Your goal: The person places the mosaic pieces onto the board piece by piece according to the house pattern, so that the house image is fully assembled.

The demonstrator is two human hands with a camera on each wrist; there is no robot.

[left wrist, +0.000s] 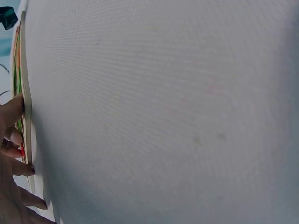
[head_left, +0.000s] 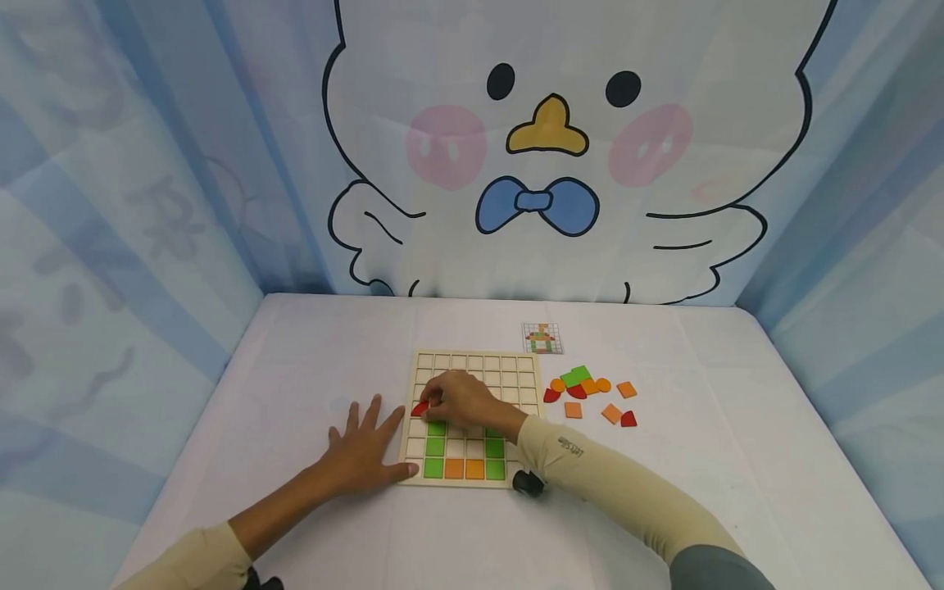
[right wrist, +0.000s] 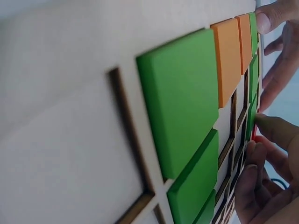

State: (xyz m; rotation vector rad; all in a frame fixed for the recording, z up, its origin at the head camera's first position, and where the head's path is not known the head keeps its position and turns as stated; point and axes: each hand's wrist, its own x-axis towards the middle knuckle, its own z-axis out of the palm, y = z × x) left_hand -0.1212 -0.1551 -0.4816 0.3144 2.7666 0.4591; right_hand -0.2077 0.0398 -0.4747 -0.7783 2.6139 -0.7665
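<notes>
A wooden grid board [head_left: 472, 355] lies on the white table with green tiles [head_left: 434, 447] in two columns and two orange tiles [head_left: 465, 469] between them at the bottom. At the board's left edge my right hand [head_left: 465, 401] pinches a red piece [head_left: 419, 408] over a left-column cell; in the right wrist view only a sliver of the red piece [right wrist: 254, 132] shows by the fingertips. My left hand [head_left: 361, 451] has its fingers spread, the thumb on the board's lower left corner and a fingertip touching its left edge.
Right of the board lie loose orange pieces [head_left: 573, 410], green pieces [head_left: 577, 376] and red pieces [head_left: 628, 419]. A small pattern card [head_left: 542, 338] lies behind the board's right corner. A curtain with a cartoon figure stands at the back.
</notes>
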